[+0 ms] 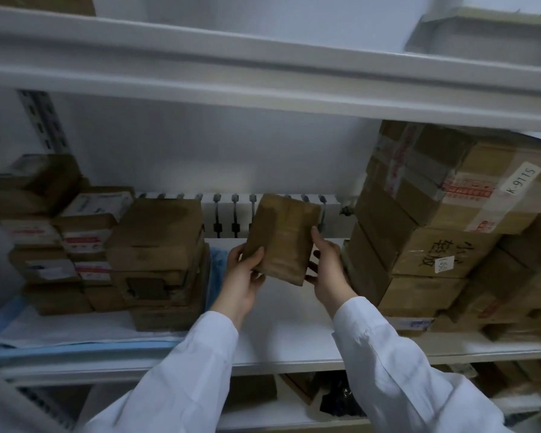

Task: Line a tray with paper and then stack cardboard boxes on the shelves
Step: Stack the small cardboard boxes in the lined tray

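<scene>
- Stacks of small brown cardboard boxes point(47, 239) at far left of white metal shelf point(288, 342), sitting on blue-edged white paper sheet point(63, 335).
- Taller brown box stack point(159, 264) just beside them, also on the paper.
- Left hand point(242, 278) curled round lower left edge of flat brown cardboard box point(281, 235), held tilted above the shelf gap.
- Right hand point(327, 270) grips its right edge.
- Large taped cardboard cartons point(435, 232) piled at right.

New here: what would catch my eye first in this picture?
The left hand and right hand, in white sleeves, hold a small brown box over the middle of the shelf. To its left, smaller box stacks stand on blue-edged paper; to its right, bigger taped boxes tower.
</scene>
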{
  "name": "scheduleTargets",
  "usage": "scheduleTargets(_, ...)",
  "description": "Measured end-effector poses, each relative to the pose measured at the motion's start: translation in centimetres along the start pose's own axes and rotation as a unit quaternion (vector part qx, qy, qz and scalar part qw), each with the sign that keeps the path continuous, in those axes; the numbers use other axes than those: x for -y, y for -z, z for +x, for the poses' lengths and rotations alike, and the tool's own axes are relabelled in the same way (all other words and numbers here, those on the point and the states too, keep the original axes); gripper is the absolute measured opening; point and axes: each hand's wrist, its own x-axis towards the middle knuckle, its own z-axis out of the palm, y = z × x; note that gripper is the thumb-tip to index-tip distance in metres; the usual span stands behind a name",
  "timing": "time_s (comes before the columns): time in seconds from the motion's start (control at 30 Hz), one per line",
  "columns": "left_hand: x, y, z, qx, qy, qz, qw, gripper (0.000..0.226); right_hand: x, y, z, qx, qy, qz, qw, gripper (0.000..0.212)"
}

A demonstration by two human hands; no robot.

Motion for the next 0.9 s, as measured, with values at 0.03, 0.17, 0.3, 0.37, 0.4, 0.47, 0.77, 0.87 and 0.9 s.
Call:
scheduleTargets(0.03, -0.6, 0.2, 0.0, 0.009, -0.016, 0.001, 1.000, 0.035, 0.1, -0.5, -0.1, -0.002, 0.000, 0.015, 1.000, 0.060)
scheduleTargets(0.17, -2.3, 0.7, -0.7, 0.051, -0.080, 0.079, 0.992, 0.036, 0.5, -2.0, -0.6, 0.002, -0.017, 0.085, 0.996, 0.081)
scheduleTargets(0.3, -4.3, 0.9, -1.7, 0.052, -0.128, 0.178, 0.974, 0.044, 1.3, -3.0, -1.0, 0.031, 0.015, 0.137, 0.990, 0.055)
scheduleTargets(0.37, -5.5, 0.5, -2.8, 0.063, -0.172, 0.238, 0.954, 0.050, 2.1, -3.6, -1.3, 0.037, 0.026, 0.165, 0.985, 0.060)
scheduleTargets(0.4, -6.1, 0.3, -3.4, 0.073, -0.203, 0.266, 0.940, 0.053, 2.6, -3.8, -1.4, 0.037, 0.028, 0.170, 0.984, 0.061)
scheduleTargets(0.47, -7.2, 0.1, -4.4, 0.083, -0.265, 0.330, 0.902, 0.056, 3.7, -4.1, -1.3, 0.039, 0.028, 0.182, 0.982, 0.059)
scheduleTargets(0.77, -12.2, 1.9, -5.7, -0.085, -0.309, 0.481, 0.816, 0.086, 6.8, -8.7, -2.6, 0.103, 0.041, 0.084, 0.990, 0.057)
scheduleTargets(0.87, -13.8, 2.8, -5.9, -0.100, -0.304, 0.412, 0.853, 0.084, 6.6, -10.7, -3.6, 0.151, 0.067, 0.024, 0.986, 0.036)
scheduleTargets(0.9, -14.3, 3.0, -6.1, -0.099, -0.300, 0.376, 0.871, 0.080, 6.3, -11.5, -4.0, 0.172, 0.069, 0.006, 0.983, 0.031)
